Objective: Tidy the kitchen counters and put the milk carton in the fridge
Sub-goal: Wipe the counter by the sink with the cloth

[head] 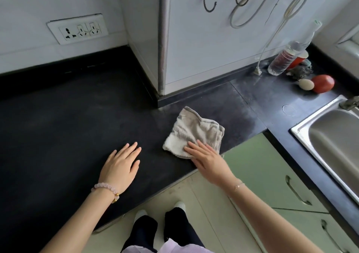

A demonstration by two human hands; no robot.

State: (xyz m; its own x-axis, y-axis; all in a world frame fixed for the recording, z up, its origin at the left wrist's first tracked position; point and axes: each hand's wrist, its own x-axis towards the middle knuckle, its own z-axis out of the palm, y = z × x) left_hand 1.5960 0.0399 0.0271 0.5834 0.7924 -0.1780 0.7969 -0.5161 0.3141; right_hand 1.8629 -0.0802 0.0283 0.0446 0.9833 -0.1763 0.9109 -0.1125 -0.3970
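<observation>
A folded grey and white cloth (194, 131) lies on the black counter (68, 120) near its front edge. My right hand (206, 158) lies flat with its fingers pressed on the near edge of the cloth. My left hand (122, 165) rests palm down on the bare counter to the left of the cloth, fingers spread, holding nothing. No milk carton is in view.
A steel sink (330, 142) is set into the counter at the right. Behind it stand a clear plastic bottle (285, 59), a red cup (298, 60), a tomato (323, 83) and an egg (306, 84). A white wall column (165, 38) juts out at the counter's back. Green cabinet doors (272, 175) are below.
</observation>
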